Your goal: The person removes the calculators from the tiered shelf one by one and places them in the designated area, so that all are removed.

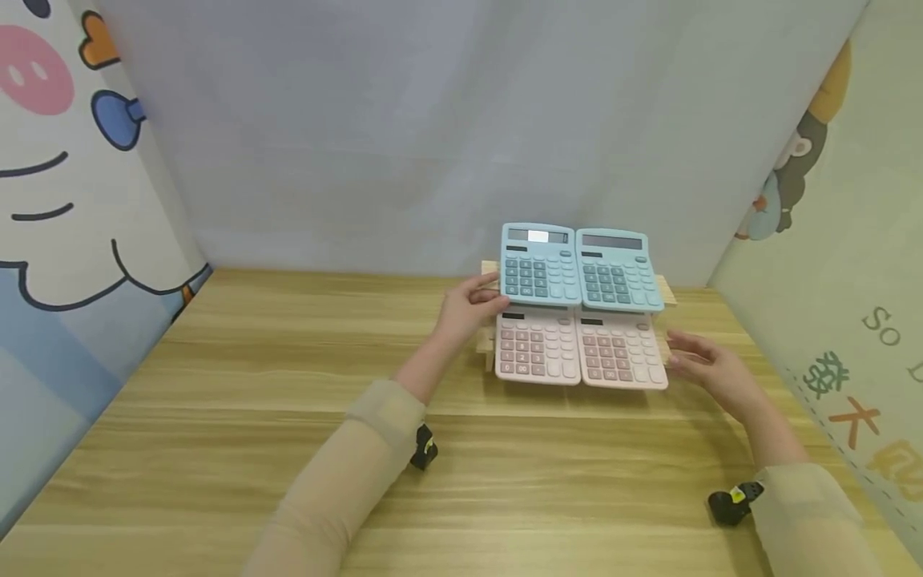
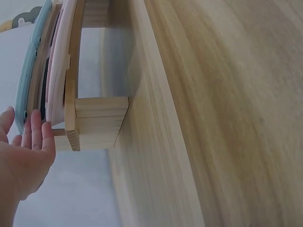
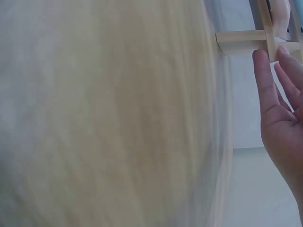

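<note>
Two light-blue calculators (image 1: 539, 264) (image 1: 618, 270) stand side by side on the upper tier of a small wooden stand (image 1: 667, 291). Below them, two pink calculators (image 1: 537, 346) (image 1: 622, 351) lean on the lower tier, their tops covered by the blue ones. My left hand (image 1: 465, 308) is at the left side, fingertips right at the edge of the left blue calculator. Those fingers look nearly straight in the left wrist view. On the right, thumb and index finger of my right hand (image 1: 714, 374) pinch the end of the stand's wooden bar (image 3: 271, 38).
The stand is near the back edge of a wood-grain table (image 1: 288, 385), close to a pale grey backdrop (image 1: 360, 144). Cartoon-printed panels (image 1: 851, 280) border both sides. A small black camera (image 1: 424, 447) is on each wrist.
</note>
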The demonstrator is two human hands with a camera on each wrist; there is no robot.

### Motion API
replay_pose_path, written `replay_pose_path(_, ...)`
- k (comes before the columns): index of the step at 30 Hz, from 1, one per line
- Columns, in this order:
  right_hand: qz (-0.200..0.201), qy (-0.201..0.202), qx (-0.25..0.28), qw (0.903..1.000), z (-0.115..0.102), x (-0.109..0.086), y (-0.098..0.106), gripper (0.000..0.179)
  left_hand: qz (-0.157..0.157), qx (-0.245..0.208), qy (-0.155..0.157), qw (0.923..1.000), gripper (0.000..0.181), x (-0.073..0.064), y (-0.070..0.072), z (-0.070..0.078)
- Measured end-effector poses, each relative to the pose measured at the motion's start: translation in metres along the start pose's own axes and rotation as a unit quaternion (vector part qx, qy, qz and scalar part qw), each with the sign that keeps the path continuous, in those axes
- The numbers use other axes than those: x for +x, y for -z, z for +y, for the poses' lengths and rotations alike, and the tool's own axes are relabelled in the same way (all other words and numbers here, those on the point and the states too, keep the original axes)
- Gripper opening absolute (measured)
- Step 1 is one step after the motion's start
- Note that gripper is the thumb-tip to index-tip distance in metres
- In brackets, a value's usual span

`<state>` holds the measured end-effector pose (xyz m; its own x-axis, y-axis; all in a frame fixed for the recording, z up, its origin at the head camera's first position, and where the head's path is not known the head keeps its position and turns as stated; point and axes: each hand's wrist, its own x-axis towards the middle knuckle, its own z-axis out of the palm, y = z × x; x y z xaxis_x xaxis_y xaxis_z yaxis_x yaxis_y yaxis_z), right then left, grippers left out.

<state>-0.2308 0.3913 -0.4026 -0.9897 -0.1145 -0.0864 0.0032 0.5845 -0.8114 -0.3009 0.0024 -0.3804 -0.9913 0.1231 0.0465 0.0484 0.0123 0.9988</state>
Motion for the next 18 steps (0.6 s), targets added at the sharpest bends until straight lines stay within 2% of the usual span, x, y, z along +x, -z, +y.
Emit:
replay_pose_path(4, -0.011, -0.019, -0.017, 0.9996, -0.001, 0.0, 0.001, 0.073, 0.019, -0.005, 0.005, 0.9998, 0.051, 0.001, -0.004, -0.002)
replay_pose_path(7, -0.019, -0.025, -0.01, 0.9995, -0.001, 0.0, 0.001, 0.074, 0.036, -0.014, 0.01, 0.9992, 0.05, 0.002, -0.006, -0.003)
replay_pose_path(14, -0.035, -0.018, 0.06, 0.9974, -0.001, 0.002, -0.001, 0.075, 0.062, -0.046, 0.022, 0.9968, 0.049, -0.001, -0.011, 0.0)
replay_pose_path(18, -0.037, -0.016, 0.061, 0.9974, -0.002, 0.002, 0.0, 0.075, 0.065, -0.05, 0.028, 0.9962, 0.049, -0.003, -0.011, 0.001)
